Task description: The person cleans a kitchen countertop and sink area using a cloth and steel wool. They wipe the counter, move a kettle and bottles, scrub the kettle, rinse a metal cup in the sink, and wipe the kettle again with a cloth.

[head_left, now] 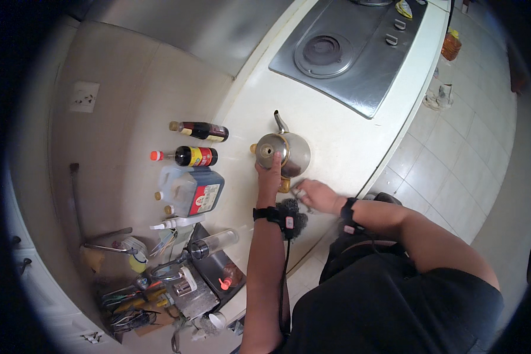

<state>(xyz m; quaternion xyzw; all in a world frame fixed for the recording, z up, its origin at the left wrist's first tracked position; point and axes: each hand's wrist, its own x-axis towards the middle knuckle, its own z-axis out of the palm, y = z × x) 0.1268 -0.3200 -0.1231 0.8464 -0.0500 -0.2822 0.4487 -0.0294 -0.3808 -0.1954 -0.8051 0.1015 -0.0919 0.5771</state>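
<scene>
A metal kettle (297, 152) with a curved spout and yellowish handle parts stands on the white countertop (332, 128). My left hand (270, 175) grips its lid side, the thumb lying over the round lid (270, 150) and the fingers mostly hidden. Just below the kettle, my right hand (316, 194) holds a small greyish thing, blurred, perhaps a cloth or scouring pad. A dark, mesh-like patch (298, 225) lies on the counter beside my left wrist, partly covered by it; what it is I cannot tell.
Two dark sauce bottles (207, 132) and a large plastic jug (203, 194) stand along the wall. Near the sink (217, 270) are a clear cylindrical container (219, 243) and a faucet. A steel cooktop (336, 53) is set into the counter's far end. An oil bottle (451, 46) stands on the tiled floor.
</scene>
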